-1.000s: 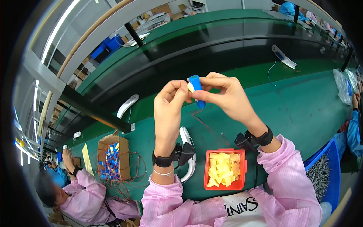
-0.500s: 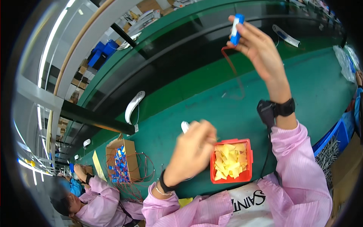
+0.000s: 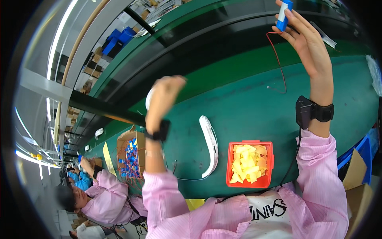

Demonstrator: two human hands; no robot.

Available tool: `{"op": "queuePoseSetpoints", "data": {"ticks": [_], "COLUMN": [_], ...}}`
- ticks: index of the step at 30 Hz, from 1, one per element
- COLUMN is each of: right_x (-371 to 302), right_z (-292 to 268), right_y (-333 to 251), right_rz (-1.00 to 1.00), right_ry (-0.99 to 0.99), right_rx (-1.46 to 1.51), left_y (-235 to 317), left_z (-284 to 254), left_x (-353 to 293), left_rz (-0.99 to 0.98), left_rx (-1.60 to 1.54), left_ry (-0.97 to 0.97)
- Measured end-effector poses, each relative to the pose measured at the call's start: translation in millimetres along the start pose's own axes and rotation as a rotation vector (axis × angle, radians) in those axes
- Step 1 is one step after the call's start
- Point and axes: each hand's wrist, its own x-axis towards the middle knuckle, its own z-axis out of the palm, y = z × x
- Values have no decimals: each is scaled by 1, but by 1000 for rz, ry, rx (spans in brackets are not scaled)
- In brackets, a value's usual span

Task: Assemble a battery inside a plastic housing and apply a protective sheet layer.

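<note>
My right hand (image 3: 310,44) is raised at the upper right, its fingers closed round a blue battery pack (image 3: 283,16) with a white label. A thin red wire (image 3: 277,55) hangs from the pack. Over the far edge of the green table, my left hand (image 3: 164,95) is smeared by motion. Partly behind it shows a white curved casing (image 3: 149,98); whether the fingers grip it cannot be made out. Another white curved casing (image 3: 211,147) with a thin cable lies on the table. Beside that stands a red tray (image 3: 270,165) of yellow paper-like pieces (image 3: 248,163).
At the left is a cardboard box (image 3: 140,149) of blue battery packs and tangled red wires. A co-worker (image 3: 107,185) in pink sits beyond it. The dark conveyor (image 3: 191,59) runs along the far side. A blue bin (image 3: 364,149) stands at the right.
My left hand has moved from beside the red tray up and left to the far table edge, uncovering the nearer white casing. My right hand, still holding the battery pack, has shifted up and right.
</note>
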Motion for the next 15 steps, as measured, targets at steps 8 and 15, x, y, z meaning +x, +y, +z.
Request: {"op": "queuePoseSetpoints", "data": {"ticks": [8, 15], "right_x": [1, -19], "right_z": [7, 41], "right_y": [-2, 17], "right_rz": [-40, 3], "right_ry": [-37, -102], "right_rx": [-38, -125], "left_y": [-222, -35], "left_z": [-3, 24], "left_x": [1, 12], "left_rz": [-563, -324], "left_rx": [118, -318], "left_ry": [-264, 219]}}
